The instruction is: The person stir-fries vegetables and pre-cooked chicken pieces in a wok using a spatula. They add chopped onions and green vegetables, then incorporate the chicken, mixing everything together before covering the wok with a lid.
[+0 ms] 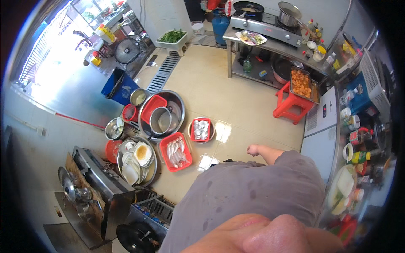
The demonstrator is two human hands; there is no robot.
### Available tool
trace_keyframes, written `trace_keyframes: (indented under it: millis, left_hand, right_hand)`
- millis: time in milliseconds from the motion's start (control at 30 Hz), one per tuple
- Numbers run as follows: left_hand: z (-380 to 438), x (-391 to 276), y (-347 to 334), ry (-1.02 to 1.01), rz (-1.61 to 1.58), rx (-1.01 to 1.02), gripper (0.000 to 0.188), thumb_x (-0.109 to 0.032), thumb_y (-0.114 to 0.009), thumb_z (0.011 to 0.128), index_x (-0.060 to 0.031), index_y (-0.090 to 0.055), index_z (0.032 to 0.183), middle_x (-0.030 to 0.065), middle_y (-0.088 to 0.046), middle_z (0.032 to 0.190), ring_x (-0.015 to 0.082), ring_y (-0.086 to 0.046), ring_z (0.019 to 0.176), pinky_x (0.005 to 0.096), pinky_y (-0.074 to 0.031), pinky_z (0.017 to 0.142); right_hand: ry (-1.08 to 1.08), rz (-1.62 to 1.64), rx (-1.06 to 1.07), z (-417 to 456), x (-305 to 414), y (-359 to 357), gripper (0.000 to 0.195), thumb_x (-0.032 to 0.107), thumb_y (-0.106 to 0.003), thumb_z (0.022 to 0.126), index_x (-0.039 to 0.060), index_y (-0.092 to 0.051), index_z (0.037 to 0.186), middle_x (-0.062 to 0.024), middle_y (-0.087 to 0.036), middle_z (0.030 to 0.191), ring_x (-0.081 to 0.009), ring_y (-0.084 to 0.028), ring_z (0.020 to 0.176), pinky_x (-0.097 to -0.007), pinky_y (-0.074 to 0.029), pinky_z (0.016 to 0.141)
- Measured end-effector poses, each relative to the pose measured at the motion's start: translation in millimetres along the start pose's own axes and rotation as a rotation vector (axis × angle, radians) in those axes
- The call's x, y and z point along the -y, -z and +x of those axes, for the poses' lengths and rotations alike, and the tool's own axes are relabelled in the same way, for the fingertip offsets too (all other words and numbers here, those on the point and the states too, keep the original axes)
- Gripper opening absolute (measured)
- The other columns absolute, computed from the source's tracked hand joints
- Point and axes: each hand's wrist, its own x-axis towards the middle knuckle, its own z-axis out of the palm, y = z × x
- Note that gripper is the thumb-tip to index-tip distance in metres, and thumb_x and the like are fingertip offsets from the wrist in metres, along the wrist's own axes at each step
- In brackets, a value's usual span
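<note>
My right hand [252,150] hangs over the tiled floor in front of my grey shirt, its fingers curled and nothing visible in it. My left hand is out of view. The nearest vessel to the right hand is a red basket of pale pieces [200,129] in a metal bowl. Left of it, a red basket [176,151] holds whole fish or squid. Stacked dirty plates [142,154] fill a large metal basin. Another big basin [182,115] holds a red basket [153,109] and a metal pot [161,120].
A steel table [230,60] carries a gas stove [265,27] with pan and pot. A red stool [292,104] bears a tray of orange-brown food [301,83]. A cluttered counter runs along the right. A blue bin [121,90], a floor grate [163,74] and greens [173,36] lie beyond.
</note>
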Motion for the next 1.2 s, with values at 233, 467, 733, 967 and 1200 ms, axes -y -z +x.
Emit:
trace_keyframes:
  millis: [233, 467, 733, 967, 1200]
  left_hand:
    - [76, -171, 30, -0.027, 0.221, 0.148, 0.051, -0.042, -0.039, 0.089, 0.0014, -0.056, 0.109, 0.0212, -0.057, 0.113, 0.0336, -0.055, 0.104, 0.0425, -0.044, 0.089]
    - [212, -410, 31, -0.26, 0.612, 0.305, 0.049, -0.041, -0.041, 0.088, 0.0002, -0.057, 0.11, 0.0212, -0.057, 0.114, 0.0334, -0.055, 0.105, 0.0424, -0.044, 0.088]
    - [260, -872, 24, -0.8, 0.41, -0.162, 0.045, -0.041, -0.048, 0.084, -0.0006, -0.06, 0.099, 0.0243, -0.06, 0.103, 0.0377, -0.056, 0.099, 0.0438, -0.044, 0.086]
    - [156, -1138, -39, -1.051, 0.282, 0.026, 0.031, -0.033, -0.056, 0.081, -0.0059, -0.063, 0.095, 0.0157, -0.065, 0.092, 0.0286, -0.061, 0.089, 0.0365, -0.047, 0.079]
    - [86, -1207, -73, -1.044, 0.322, 0.167, 0.028, -0.03, -0.059, 0.082, -0.0055, -0.064, 0.095, 0.0111, -0.065, 0.088, 0.0222, -0.061, 0.084, 0.0337, -0.047, 0.078]
  right_hand:
    - [0.178, 0.084, -0.408, 54, -46, 107, 0.028, 0.022, -0.055, 0.081, 0.0028, -0.06, 0.101, -0.0075, -0.061, 0.077, -0.0168, -0.058, 0.062, -0.0311, -0.048, 0.056]
    - [0.102, 0.503, -0.353, 44, -59, 232, 0.03, 0.023, -0.055, 0.081, 0.0009, -0.059, 0.101, -0.008, -0.062, 0.078, -0.0167, -0.058, 0.064, -0.0327, -0.048, 0.06]
    - [-0.053, 0.796, -0.654, 53, -142, 370, 0.022, 0.016, -0.052, 0.081, 0.0028, -0.062, 0.096, -0.0048, -0.061, 0.071, -0.0169, -0.057, 0.06, -0.0304, -0.047, 0.057]
    - [0.106, 0.542, -1.18, 110, -67, 582, 0.032, 0.02, -0.054, 0.082, 0.0068, -0.055, 0.111, -0.0176, -0.062, 0.097, -0.0329, -0.06, 0.091, -0.0398, -0.047, 0.079]
    - [0.131, 0.18, -1.156, 143, 25, 737, 0.033, 0.024, -0.063, 0.077, 0.0051, -0.052, 0.103, -0.0145, -0.057, 0.104, -0.0298, -0.056, 0.096, -0.0389, -0.045, 0.084]
